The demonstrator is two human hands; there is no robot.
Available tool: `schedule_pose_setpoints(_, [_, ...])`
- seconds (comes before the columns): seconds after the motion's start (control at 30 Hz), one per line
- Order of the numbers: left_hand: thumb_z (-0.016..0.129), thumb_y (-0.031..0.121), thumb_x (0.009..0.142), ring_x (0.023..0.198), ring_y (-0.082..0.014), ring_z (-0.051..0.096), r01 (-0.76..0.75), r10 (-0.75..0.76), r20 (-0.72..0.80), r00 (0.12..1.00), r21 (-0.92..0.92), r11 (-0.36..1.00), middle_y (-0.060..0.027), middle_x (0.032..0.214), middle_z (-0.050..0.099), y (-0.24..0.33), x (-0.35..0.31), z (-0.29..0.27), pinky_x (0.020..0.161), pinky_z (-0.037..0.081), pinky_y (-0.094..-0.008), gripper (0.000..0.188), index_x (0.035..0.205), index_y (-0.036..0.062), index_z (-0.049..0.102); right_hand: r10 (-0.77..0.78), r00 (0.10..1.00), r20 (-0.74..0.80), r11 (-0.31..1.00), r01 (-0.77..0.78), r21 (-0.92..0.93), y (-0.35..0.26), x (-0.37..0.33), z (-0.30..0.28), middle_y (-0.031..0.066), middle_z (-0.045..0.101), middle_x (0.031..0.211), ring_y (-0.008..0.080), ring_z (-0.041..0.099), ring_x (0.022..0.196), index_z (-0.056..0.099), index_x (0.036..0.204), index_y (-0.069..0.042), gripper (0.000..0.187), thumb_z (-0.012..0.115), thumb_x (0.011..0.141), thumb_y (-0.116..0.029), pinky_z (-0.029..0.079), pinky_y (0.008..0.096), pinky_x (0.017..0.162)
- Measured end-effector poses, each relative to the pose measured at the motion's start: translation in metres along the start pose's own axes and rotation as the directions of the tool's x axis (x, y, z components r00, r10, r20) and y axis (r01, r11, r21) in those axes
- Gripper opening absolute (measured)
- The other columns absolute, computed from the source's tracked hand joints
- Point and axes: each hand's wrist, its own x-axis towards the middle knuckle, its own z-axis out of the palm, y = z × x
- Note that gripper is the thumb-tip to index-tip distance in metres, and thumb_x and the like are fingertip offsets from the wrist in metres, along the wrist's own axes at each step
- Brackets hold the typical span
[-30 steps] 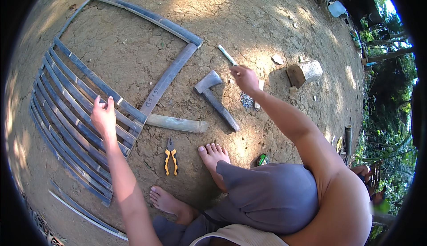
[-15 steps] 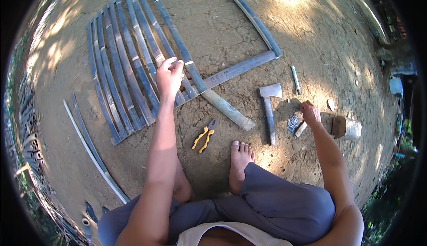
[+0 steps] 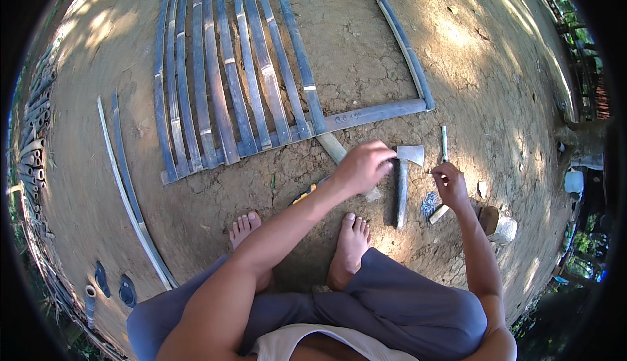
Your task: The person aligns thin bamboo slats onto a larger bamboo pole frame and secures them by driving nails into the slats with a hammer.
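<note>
My left hand reaches across above the end of a bamboo pole, its fingers curled together beside the hatchet; whatever they may hold is hidden. The hatchet lies on the dirt with its head away from me. To its right, my right hand pinches something too small to make out, just above a pile of nails. A short pale stick lies against that pile. My left forearm partly covers the yellow-handled pliers.
A bamboo slat frame lies on the ground ahead, with a crosspiece running right. A wood block is beside my right forearm. A thin stick lies beyond my right hand. Long bamboo strips and sandals are at left.
My left hand has come off the slats and swung right, towards the hatchet. The right hand has lifted slightly away from the nails. My view has shifted a little.
</note>
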Motion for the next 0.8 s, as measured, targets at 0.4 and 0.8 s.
schedule_pose_setpoints(0.4, [0.075, 0.013, 0.090, 0.082, -0.0293, 0.074, 0.092, -0.098, 0.167, 0.981, 0.044, 0.995, -0.0150, 0.092, 0.075, 0.001, 0.001, -0.022, 0.074, 0.058, -0.0416, 0.017, 0.103, 0.0023, 0.075, -0.059, 0.991, 0.117, 0.941, 0.016, 0.338, -0.104, 0.042, 0.038, 0.0127, 0.074, 0.089, 0.0221, 0.075, 0.082, 0.060, 0.113, -0.002, 0.026, 0.074, 0.090, -0.003, 0.059, 0.0340, 0.073])
schedule_pose_setpoints(0.8, [0.076, 0.015, 0.093, 0.070, -0.0134, 0.068, 0.597, -0.590, -0.193, 0.784, -0.028, 0.802, -0.0091, 0.082, 0.076, -0.126, -0.020, -0.090, 0.064, 0.053, -0.0313, 0.015, 0.103, 0.0034, 0.077, 0.339, 0.931, 0.136, 0.940, -0.340, -0.011, -0.010, 0.003, 0.059, 0.0136, 0.077, 0.095, 0.0329, 0.075, 0.086, 0.061, 0.128, -0.006, 0.040, 0.071, 0.093, -0.021, 0.058, 0.0443, 0.080])
